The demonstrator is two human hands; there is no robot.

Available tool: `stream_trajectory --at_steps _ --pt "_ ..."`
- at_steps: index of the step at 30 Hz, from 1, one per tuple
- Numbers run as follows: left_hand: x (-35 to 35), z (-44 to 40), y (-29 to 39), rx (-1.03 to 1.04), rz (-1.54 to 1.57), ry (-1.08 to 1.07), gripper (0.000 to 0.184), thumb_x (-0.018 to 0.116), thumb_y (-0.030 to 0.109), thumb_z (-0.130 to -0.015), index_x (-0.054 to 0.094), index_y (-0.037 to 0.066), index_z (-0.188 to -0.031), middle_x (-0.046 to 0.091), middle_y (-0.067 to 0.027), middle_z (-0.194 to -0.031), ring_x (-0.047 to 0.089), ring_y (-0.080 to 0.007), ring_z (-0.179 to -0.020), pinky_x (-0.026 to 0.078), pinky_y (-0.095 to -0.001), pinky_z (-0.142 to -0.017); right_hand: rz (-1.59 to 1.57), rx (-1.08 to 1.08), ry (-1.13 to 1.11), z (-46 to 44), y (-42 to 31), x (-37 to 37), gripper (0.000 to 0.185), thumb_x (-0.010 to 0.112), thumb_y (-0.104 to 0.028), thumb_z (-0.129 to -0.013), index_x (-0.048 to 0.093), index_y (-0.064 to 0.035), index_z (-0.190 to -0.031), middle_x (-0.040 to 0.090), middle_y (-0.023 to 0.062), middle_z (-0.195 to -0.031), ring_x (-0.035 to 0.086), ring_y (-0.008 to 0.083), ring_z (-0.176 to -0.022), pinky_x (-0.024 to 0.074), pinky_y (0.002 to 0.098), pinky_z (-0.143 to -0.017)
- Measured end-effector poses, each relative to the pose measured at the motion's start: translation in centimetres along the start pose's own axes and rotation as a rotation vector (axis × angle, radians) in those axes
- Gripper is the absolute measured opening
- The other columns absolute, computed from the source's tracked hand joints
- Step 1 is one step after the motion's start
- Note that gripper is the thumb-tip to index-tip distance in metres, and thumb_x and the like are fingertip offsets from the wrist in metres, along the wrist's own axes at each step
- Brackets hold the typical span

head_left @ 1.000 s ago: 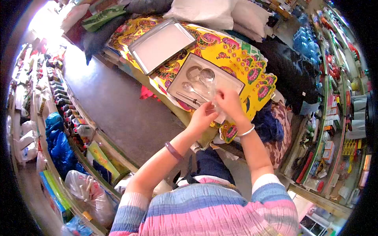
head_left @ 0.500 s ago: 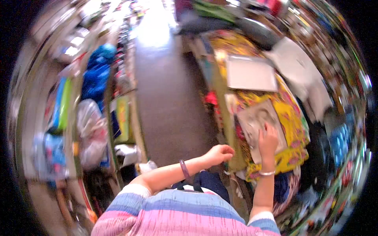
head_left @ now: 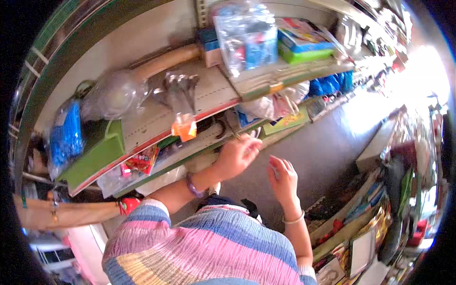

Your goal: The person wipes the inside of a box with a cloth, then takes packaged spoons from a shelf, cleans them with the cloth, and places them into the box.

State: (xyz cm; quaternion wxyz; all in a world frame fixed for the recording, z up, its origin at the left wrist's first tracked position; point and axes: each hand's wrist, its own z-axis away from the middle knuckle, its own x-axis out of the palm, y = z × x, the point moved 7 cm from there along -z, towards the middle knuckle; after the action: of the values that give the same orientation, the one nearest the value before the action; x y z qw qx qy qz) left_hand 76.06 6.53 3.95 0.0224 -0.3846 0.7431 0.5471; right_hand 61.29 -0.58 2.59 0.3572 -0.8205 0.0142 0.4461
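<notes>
My left hand (head_left: 239, 156), a purple bangle at its wrist, is held up in front of the shelf with loosely curled fingers and nothing visible in them. Just behind its fingertips lies the front of the lower shelf (head_left: 195, 148). To its upper left, a clear bag of metal utensils (head_left: 180, 97) with an orange tag (head_left: 184, 129) rests on the upper shelf (head_left: 142, 124). My right hand (head_left: 283, 181), with a pale bracelet, hovers over the aisle, fingers stretched and empty.
A wrapped blue package (head_left: 249, 40), a green-and-blue box (head_left: 304, 45) and a clear-wrapped round item (head_left: 116, 95) sit on the shelf. A green bracket (head_left: 95, 154) juts out at left. The dark floor (head_left: 327, 142) runs right, past low stacked goods (head_left: 361, 199).
The view has swung left from the goods on yellow flowered cloth to the shelf. My right hand has left the white relief panel; my left hand has moved up by the shelf.
</notes>
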Motion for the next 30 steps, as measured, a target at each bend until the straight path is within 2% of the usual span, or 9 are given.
stream_trajectory --at_steps 3,10,15,17,19,22,25,28,30 --pt "-10.2 0.1 -0.3 0.143 -0.386 0.343 0.021 0.063 0.006 -0.076 0.060 0.004 -0.096 0.060 -0.0118 -0.091 0.058 -0.0297 -0.086 0.046 -0.0368 -0.076 -0.118 -0.158 -0.102 -6.5 -5.3 4.8 0.024 0.060 -0.011 -0.079 0.059 -0.0042 -0.102 0.062 0.0119 -0.087 0.060 0.0283 -0.078 0.0494 0.0353 -0.069" --pt "-18.7 3.1 -7.1 -0.169 -0.763 0.403 0.027 0.059 0.013 -0.078 0.057 0.004 -0.103 0.059 -0.0088 -0.098 0.055 -0.0280 -0.091 0.042 -0.0408 -0.083 -0.136 -0.265 -0.319 -15.2 -13.8 14.7 0.033 0.060 -0.021 -0.078 0.056 -0.0068 -0.108 0.060 0.0138 -0.087 0.061 0.0324 -0.075 0.0498 0.0406 -0.064" --pt "-19.3 3.6 -10.5 -0.289 -0.488 0.319 0.028 0.056 0.012 -0.082 0.055 0.002 -0.109 0.061 -0.0163 -0.095 0.060 -0.0323 -0.085 0.046 -0.0401 -0.076 -0.049 -0.277 -0.365 -15.9 -14.9 18.7 0.042 0.064 -0.015 -0.074 0.054 0.0025 -0.110 0.058 0.0209 -0.085 0.059 0.0372 -0.077 0.0482 0.0421 -0.069" --pt "-19.4 3.4 -11.1 -0.309 -0.402 0.323 0.028 0.055 0.011 -0.084 0.055 0.003 -0.111 0.062 -0.0172 -0.095 0.061 -0.0305 -0.085 0.048 -0.0374 -0.075 -0.084 -0.448 -0.263 -16.2 -16.4 17.9 0.042 0.064 -0.013 -0.074 0.054 0.0022 -0.112 0.058 0.0172 -0.081 0.060 0.0306 -0.073 0.0485 0.0383 -0.066" --pt "-19.5 3.3 -12.2 -0.352 -0.287 0.331 0.028 0.055 0.012 -0.086 0.055 0.003 -0.112 0.063 -0.0141 -0.093 0.062 -0.0255 -0.083 0.048 -0.0342 -0.074 -0.235 -0.351 -0.298 -17.2 -15.9 18.0 0.038 0.063 -0.011 -0.075 0.056 0.0017 -0.110 0.059 0.0138 -0.079 0.058 0.0233 -0.068 0.0478 0.0337 -0.062" --pt "-19.6 3.4 -14.4 -0.415 0.164 0.442 0.031 0.055 0.015 -0.088 0.052 0.004 -0.117 0.064 -0.0071 -0.088 0.060 -0.0161 -0.079 0.048 -0.0293 -0.072 -0.718 0.108 -0.477 -18.3 -13.4 19.9 0.030 0.062 -0.004 -0.076 0.060 0.0011 -0.105 0.053 0.0053 -0.066 0.046 0.0093 -0.060 0.0416 0.0249 -0.054" --pt "-20.4 3.0 -14.5 -0.475 0.512 0.599 0.031 0.057 0.016 -0.088 0.050 0.002 -0.115 0.063 -0.0068 -0.085 0.060 -0.0128 -0.076 0.047 -0.0252 -0.063 -0.923 0.122 -0.398 -18.7 -13.7 19.9 0.029 0.062 -0.004 -0.076 0.060 0.0005 -0.104 0.052 0.0038 -0.066 0.046 0.0086 -0.060 0.0415 0.0244 -0.055" --pt "-20.0 2.4 -15.1 -0.592 0.755 0.573 0.029 0.058 0.014 -0.087 0.052 0.002 -0.112 0.061 -0.0033 -0.084 0.057 -0.0085 -0.074 0.044 -0.0221 -0.061 -0.664 -0.002 -0.458 -17.8 -15.8 19.2 0.026 0.061 -0.004 -0.077 0.060 -0.0009 -0.103 0.055 0.0071 -0.072 0.051 0.0117 -0.062 0.0429 0.0249 -0.057" --pt "-19.9 1.6 -14.8 -0.437 0.859 0.553 0.027 0.059 0.011 -0.085 0.052 0.003 -0.110 0.059 -0.0030 -0.083 0.055 -0.0083 -0.071 0.043 -0.0220 -0.060 -0.625 -0.155 -0.425 -17.3 -17.5 18.0 0.024 0.060 -0.005 -0.079 0.060 -0.0019 -0.102 0.058 0.0095 -0.078 0.054 0.0159 -0.063 0.0443 0.0267 -0.057"
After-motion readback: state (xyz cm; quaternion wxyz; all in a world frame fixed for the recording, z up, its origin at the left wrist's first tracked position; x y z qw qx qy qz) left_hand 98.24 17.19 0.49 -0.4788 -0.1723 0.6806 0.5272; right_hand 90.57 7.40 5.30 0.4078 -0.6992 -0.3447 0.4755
